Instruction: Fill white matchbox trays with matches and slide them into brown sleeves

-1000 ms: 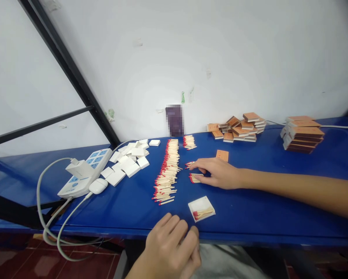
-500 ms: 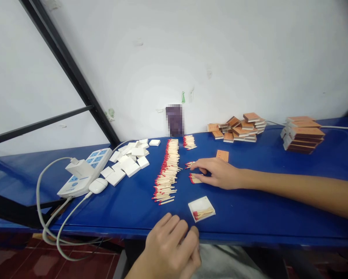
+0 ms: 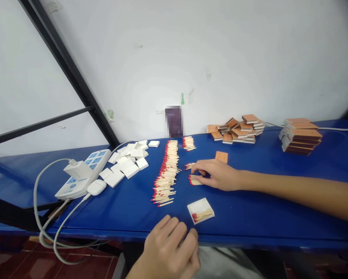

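My right hand (image 3: 216, 175) hovers low over the table with thumb and index finger apart. Its thumb reaches over a small group of matches (image 3: 192, 179), while the index fingertip is by another little group of matches (image 3: 189, 166). The far ends of both groups are hidden by the hand. At the table's front edge my left hand (image 3: 172, 246) rests with its fingers curled in, and nothing shows in it. Just beyond it lies a white matchbox tray (image 3: 199, 204) holding several matches (image 3: 203, 215) along its near side. A long row of red-tipped matches (image 3: 167, 174) spreads left of my right hand.
White trays (image 3: 130, 157) lie heaped at the left, beside a power strip (image 3: 88, 174) with cables and a white earphone case (image 3: 96, 187). Orange matchbox sleeves (image 3: 240, 130) are piled at the back; a stack of sleeves (image 3: 302, 135) stands right. One sleeve (image 3: 222, 157) lies behind my right hand.
The view has shifted slightly. My right hand remains over the small match groups, its thumb and index finger still apart. My left hand stays curled at the edge.
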Available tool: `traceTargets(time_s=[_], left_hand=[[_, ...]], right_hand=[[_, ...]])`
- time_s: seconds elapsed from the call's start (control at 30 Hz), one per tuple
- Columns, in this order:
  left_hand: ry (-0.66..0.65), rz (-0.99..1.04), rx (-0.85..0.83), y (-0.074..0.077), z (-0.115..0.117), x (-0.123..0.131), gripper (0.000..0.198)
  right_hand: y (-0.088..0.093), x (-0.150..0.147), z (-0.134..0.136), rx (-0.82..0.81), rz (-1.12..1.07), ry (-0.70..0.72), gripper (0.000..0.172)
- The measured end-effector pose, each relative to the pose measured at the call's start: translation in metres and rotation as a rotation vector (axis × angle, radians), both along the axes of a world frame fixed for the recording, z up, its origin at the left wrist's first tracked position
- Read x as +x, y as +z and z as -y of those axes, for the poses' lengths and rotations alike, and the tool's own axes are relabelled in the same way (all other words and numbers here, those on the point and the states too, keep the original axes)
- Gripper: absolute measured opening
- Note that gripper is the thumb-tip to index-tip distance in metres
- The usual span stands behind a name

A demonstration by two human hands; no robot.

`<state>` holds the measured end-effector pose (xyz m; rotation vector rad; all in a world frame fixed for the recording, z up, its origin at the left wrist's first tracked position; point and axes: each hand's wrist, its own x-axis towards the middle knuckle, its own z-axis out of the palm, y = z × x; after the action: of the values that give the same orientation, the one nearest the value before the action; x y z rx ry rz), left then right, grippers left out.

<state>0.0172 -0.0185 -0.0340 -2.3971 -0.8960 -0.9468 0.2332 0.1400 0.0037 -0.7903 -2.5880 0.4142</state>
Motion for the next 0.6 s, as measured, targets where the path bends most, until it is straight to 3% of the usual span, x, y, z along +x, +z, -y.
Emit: traceTargets(time_s=[0.6], left_hand=[[-0.001, -0.004, -0.003, 0.0023, -0.0002, 0.0, 0.013]], right_hand=[[0.0019, 0.0006, -0.0009, 0.004, 0.002, 0.039, 0.026]])
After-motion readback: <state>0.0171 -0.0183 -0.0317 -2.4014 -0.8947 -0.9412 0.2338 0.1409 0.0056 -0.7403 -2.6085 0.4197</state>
